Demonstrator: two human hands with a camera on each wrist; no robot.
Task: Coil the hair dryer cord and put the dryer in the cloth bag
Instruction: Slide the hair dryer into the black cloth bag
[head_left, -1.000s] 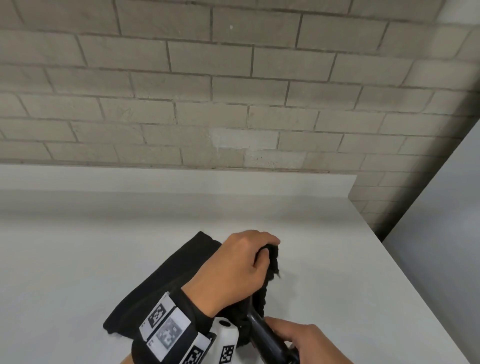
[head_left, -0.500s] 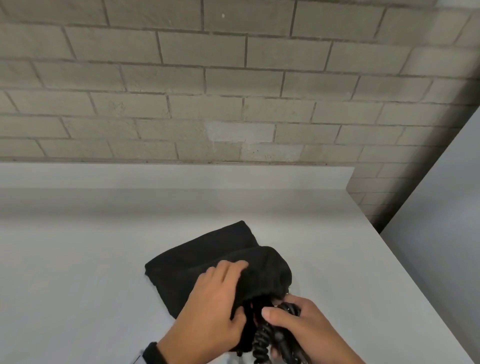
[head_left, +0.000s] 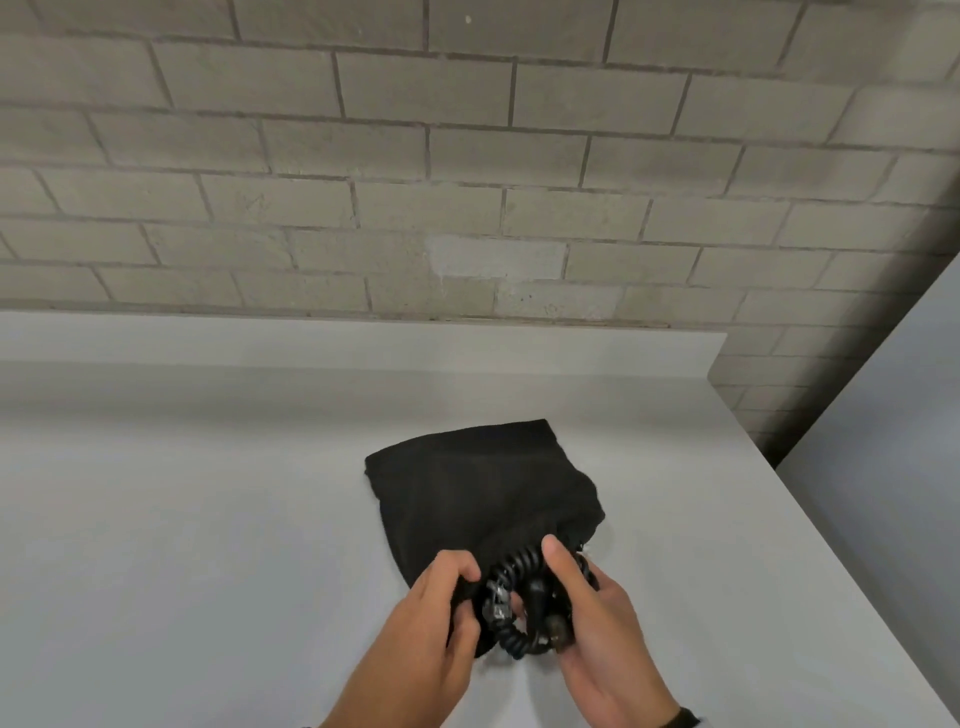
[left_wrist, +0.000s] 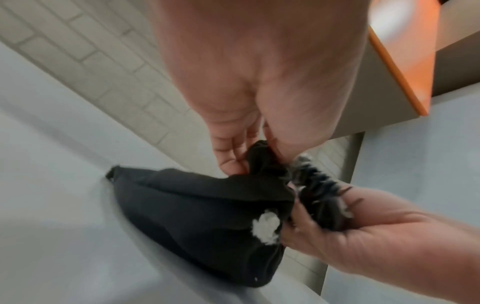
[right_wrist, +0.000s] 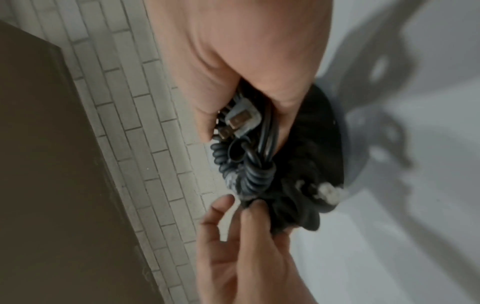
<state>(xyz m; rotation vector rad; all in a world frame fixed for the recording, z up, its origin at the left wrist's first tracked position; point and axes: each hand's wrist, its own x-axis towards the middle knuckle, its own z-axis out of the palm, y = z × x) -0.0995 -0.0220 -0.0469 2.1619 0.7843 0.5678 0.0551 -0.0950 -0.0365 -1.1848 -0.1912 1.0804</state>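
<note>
The black cloth bag (head_left: 483, 493) lies bulging on the white table (head_left: 182, 519), its mouth towards me. The dryer's body is hidden inside it. Out of the mouth sticks the black coiled cord (head_left: 511, 582). My left hand (head_left: 467, 592) pinches the bag's gathered rim (left_wrist: 259, 156) at the left of the mouth. My right hand (head_left: 571, 571) grips the bundled cord (right_wrist: 257, 174) together with its plug (right_wrist: 240, 121) at the opening. A white tuft (left_wrist: 267, 226) shows on the bag near the mouth.
A grey brick wall (head_left: 467, 182) runs behind the table. The table's right edge (head_left: 831, 545) drops off close to the bag. A grey panel (head_left: 914, 415) stands to the right. An orange-edged board (left_wrist: 397, 67) shows in the left wrist view.
The bag has slid over the dryer, whose handle no longer shows. My left hand went from the bag's top down to its rim. My right hand now holds the cord bundle at the mouth.
</note>
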